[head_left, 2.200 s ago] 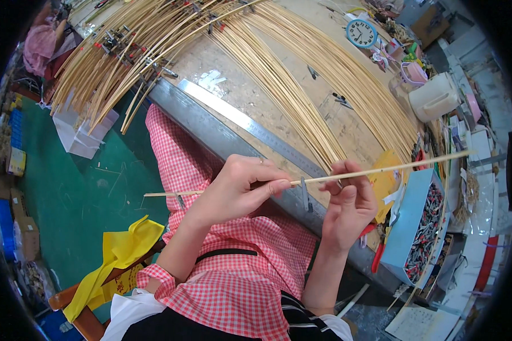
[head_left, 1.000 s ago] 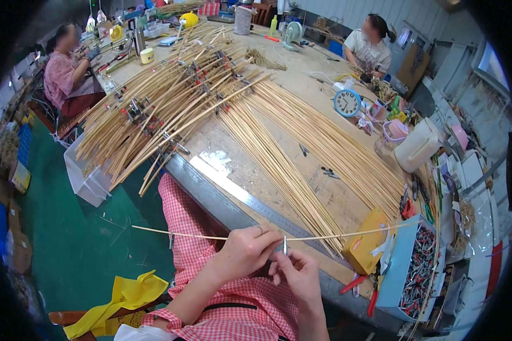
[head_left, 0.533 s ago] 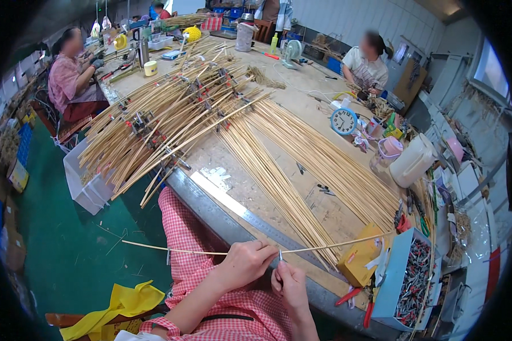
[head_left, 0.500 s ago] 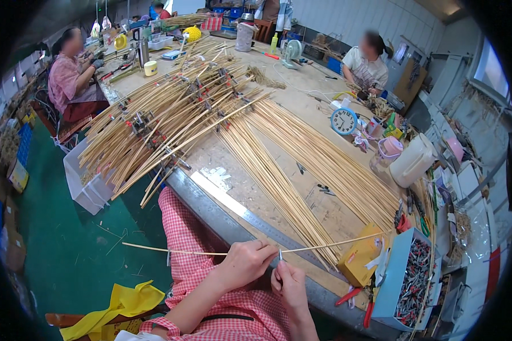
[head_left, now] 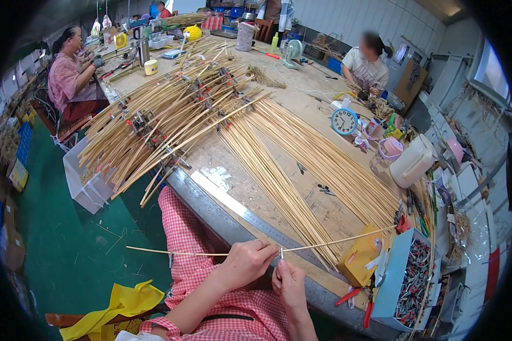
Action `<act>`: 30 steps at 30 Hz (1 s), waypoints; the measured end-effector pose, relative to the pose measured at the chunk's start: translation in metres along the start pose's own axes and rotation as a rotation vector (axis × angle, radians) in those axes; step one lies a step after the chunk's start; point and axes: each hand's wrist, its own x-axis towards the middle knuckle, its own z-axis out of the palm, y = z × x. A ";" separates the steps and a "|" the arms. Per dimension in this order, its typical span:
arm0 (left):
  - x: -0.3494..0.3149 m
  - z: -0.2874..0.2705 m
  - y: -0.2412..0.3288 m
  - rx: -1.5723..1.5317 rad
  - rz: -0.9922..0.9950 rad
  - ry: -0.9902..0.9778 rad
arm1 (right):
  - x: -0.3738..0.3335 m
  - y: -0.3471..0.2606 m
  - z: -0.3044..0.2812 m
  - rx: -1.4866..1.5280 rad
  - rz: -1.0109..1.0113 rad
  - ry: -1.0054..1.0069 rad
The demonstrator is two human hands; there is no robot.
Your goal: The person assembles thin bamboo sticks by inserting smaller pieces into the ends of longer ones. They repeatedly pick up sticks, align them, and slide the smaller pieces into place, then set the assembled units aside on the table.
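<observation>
Left hand (head_left: pixel 246 263) — curled beside right hand (head_left: pixel 290 279)

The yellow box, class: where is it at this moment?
In the head view, the yellow box is right of centre on the worktable, just left of the light-blue box and to the right of the right hand.

The head view, left of a worn fisheye pair, looks from head height, slanting downward and ahead. Nearest in view, the left hand (head_left: pixel 246 262) sits at six o'clock, the right hand (head_left: pixel 289 279) between five and six. It faces across the worktable (head_left: pixel 313 94) to a far wall (head_left: pixel 330 20) at one, taking in green floor (head_left: pixel 74 267) at eight; straight edges bow toward the rim.
</observation>
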 end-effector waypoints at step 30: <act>0.010 -0.055 0.022 -0.252 -0.082 -0.008 | -0.008 -0.022 0.015 0.129 -0.420 0.214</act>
